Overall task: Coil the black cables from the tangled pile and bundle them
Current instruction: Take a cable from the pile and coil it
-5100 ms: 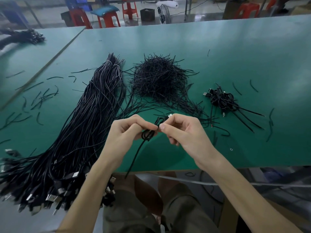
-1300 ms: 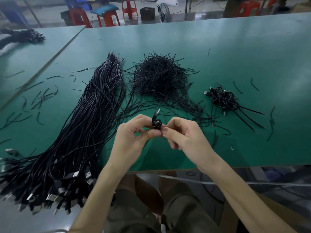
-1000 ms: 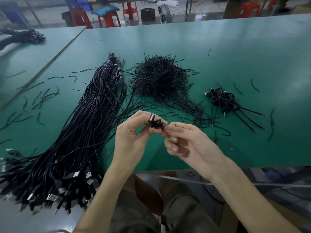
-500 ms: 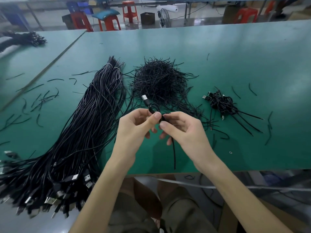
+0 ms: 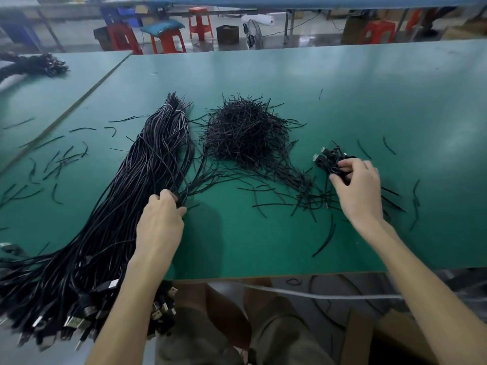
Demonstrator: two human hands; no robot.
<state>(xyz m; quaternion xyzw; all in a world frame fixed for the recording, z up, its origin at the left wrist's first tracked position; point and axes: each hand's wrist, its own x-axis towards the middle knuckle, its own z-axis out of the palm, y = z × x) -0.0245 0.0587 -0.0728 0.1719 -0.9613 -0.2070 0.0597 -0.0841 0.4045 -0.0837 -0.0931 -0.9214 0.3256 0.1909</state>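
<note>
Now right hand (image 5: 358,191) pinches knotty coil (image 5: 329,160), left hand (image 5: 159,222) grips glossy cables (image 5: 147,175).

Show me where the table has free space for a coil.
Free: the near strip between left hand and right hand; the far table behind the tie pile. Crowded: around the long cable bundle and the coiled cables.

A green tabletop (image 5: 342,83) carries a thick sheaf of long black cables (image 5: 126,206) along its left side, plug ends spilling over the near edge. A mound of short black ties (image 5: 245,130) sits at centre, with a small heap of coiled cables (image 5: 329,160) to its right. Loose ties (image 5: 58,159) lie scattered about. A neighbouring tabletop (image 5: 39,101) at left holds another dark cable heap (image 5: 37,65).
</note>
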